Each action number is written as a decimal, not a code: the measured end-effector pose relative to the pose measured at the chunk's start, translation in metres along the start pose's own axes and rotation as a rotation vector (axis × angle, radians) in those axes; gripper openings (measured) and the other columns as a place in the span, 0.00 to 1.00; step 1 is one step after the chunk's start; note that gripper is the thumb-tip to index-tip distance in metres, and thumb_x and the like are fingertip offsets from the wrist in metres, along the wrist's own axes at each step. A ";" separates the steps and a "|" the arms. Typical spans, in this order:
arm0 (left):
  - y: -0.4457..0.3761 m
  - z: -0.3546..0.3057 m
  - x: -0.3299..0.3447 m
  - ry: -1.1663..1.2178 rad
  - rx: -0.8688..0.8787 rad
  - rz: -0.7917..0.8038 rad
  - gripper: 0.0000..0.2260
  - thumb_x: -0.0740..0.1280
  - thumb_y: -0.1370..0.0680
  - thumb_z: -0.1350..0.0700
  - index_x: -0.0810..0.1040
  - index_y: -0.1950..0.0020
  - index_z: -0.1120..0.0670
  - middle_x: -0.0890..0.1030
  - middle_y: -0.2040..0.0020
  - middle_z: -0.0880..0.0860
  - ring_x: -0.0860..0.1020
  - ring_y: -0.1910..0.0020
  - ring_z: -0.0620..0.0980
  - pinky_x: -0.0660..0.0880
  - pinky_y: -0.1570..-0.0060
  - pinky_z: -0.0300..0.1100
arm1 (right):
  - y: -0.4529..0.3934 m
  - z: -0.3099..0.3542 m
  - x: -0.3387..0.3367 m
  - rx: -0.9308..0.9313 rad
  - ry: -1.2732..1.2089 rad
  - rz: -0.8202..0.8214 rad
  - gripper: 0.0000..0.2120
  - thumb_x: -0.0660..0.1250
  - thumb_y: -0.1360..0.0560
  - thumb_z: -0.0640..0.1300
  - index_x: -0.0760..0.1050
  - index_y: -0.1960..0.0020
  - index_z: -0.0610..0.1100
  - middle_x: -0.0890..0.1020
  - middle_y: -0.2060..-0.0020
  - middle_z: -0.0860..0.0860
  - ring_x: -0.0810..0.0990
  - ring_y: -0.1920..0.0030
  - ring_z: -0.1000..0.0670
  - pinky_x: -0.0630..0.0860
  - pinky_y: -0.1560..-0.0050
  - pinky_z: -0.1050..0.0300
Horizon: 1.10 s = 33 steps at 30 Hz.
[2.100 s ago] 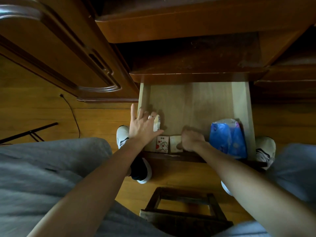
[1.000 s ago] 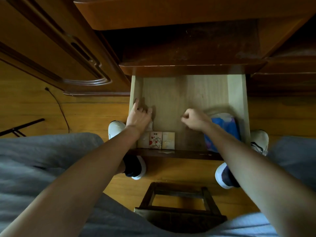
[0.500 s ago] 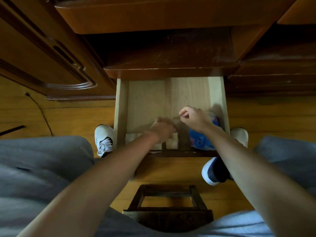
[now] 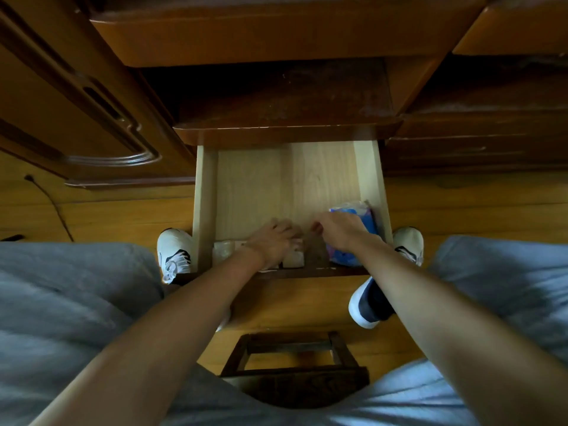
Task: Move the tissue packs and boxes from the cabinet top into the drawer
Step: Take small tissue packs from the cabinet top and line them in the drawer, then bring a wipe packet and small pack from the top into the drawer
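Moved since half a second ago: left hand (image 4: 274, 242) from the middle of the drawer (image 4: 204, 195) down onto the row of small packs (image 4: 222, 249) at the near edge; right hand (image 4: 341, 230) lowered over the blue pack (image 4: 365, 216). Left fingers curled down over the middle and right packs of the row, tips blurred, so cannot tell whether gripping or only resting; leftmost pack bare, just beside the wrist, a corner of the rightmost showing under the fingertips. Right fingers bent loosely toward the gap between row and blue pack, knuckles above that pack's near left part; contact not plain, grip cannot be told. Blue pack against the right wall, near front corner. All packs inside the drawer, back half of its floor bare wood. Below, grey trousers (image 4: 70, 302), white shoes (image 4: 173, 253) on the wood floor (image 4: 107, 216), dark stool (image 4: 292, 364) between the legs.
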<state>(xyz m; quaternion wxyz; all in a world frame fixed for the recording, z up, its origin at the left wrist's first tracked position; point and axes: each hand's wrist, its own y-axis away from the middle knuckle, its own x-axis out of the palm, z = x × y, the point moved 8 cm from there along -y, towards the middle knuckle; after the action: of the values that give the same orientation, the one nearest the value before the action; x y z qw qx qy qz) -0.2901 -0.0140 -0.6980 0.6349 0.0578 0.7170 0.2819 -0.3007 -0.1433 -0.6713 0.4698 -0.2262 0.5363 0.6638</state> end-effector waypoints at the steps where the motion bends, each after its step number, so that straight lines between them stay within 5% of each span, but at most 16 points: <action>1: 0.001 -0.002 0.004 -0.042 0.031 0.038 0.19 0.59 0.18 0.56 0.69 0.27 0.43 0.62 0.22 0.49 0.58 0.23 0.54 0.57 0.27 0.53 | 0.003 0.000 0.002 -0.011 0.030 0.024 0.14 0.64 0.20 0.39 0.79 0.36 0.50 0.83 0.43 0.50 0.81 0.43 0.48 0.72 0.52 0.56; 6: -0.001 0.003 0.004 0.028 0.011 0.093 0.19 0.60 0.17 0.55 0.72 0.28 0.40 0.68 0.24 0.48 0.62 0.25 0.53 0.59 0.28 0.53 | 0.028 -0.009 0.034 -0.001 0.148 0.313 0.14 0.62 0.19 0.40 0.78 0.36 0.48 0.82 0.43 0.46 0.80 0.44 0.45 0.71 0.53 0.54; 11: 0.029 0.040 -0.019 0.528 -0.270 -0.083 0.26 0.61 0.20 0.65 0.72 0.28 0.40 0.69 0.25 0.49 0.68 0.27 0.54 0.65 0.29 0.55 | 0.031 -0.006 0.009 0.032 -0.028 0.194 0.23 0.60 0.22 0.32 0.78 0.33 0.50 0.83 0.38 0.52 0.79 0.37 0.51 0.72 0.43 0.58; 13: 0.054 0.073 -0.033 0.660 -0.462 -0.144 0.29 0.57 0.22 0.67 0.71 0.29 0.39 0.73 0.28 0.50 0.78 0.41 0.50 0.78 0.44 0.49 | 0.031 0.002 -0.003 0.023 0.019 0.157 0.22 0.60 0.22 0.33 0.79 0.34 0.50 0.83 0.39 0.53 0.79 0.37 0.52 0.74 0.40 0.57; 15: 0.083 0.108 -0.049 0.691 -0.620 -0.177 0.28 0.54 0.22 0.66 0.72 0.29 0.39 0.77 0.31 0.53 0.80 0.51 0.50 0.76 0.61 0.40 | 0.033 0.013 -0.014 0.000 0.082 0.122 0.19 0.59 0.21 0.35 0.79 0.35 0.50 0.82 0.39 0.52 0.79 0.37 0.50 0.75 0.39 0.53; 18: 0.122 0.135 -0.080 0.662 -0.675 -0.235 0.22 0.53 0.19 0.61 0.75 0.32 0.40 0.77 0.31 0.52 0.78 0.38 0.54 0.75 0.47 0.45 | 0.040 0.026 -0.032 -0.013 0.071 0.126 0.19 0.60 0.19 0.37 0.78 0.33 0.51 0.81 0.36 0.52 0.78 0.37 0.50 0.75 0.37 0.52; 21: 0.150 0.128 -0.121 0.543 -0.598 -0.276 0.17 0.54 0.17 0.55 0.77 0.34 0.40 0.78 0.32 0.48 0.77 0.36 0.53 0.74 0.42 0.46 | 0.051 0.047 -0.065 -0.047 0.049 0.115 0.15 0.62 0.18 0.40 0.78 0.34 0.53 0.81 0.36 0.54 0.79 0.38 0.53 0.76 0.37 0.52; 27: 0.212 0.119 -0.302 0.268 -0.474 -0.831 0.12 0.60 0.17 0.55 0.82 0.41 0.45 0.81 0.40 0.43 0.80 0.46 0.45 0.72 0.56 0.36 | 0.101 0.104 -0.256 -0.237 -0.084 -0.432 0.11 0.63 0.17 0.46 0.80 0.40 0.59 0.83 0.46 0.63 0.79 0.55 0.69 0.78 0.54 0.62; 33: 0.263 0.130 -0.484 0.109 -0.403 -1.281 0.10 0.65 0.21 0.58 0.83 0.49 0.46 0.82 0.49 0.43 0.79 0.49 0.44 0.74 0.59 0.39 | 0.185 0.139 -0.465 -0.436 -0.031 -1.036 0.10 0.62 0.20 0.46 0.79 0.48 0.59 0.82 0.55 0.66 0.78 0.52 0.64 0.73 0.54 0.66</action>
<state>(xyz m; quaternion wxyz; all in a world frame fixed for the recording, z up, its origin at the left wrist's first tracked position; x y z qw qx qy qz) -0.1493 0.0347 -0.1520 0.6380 -0.5129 0.5740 -0.0197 -0.2204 -0.1885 -0.1606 0.6846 -0.5422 0.1986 0.4448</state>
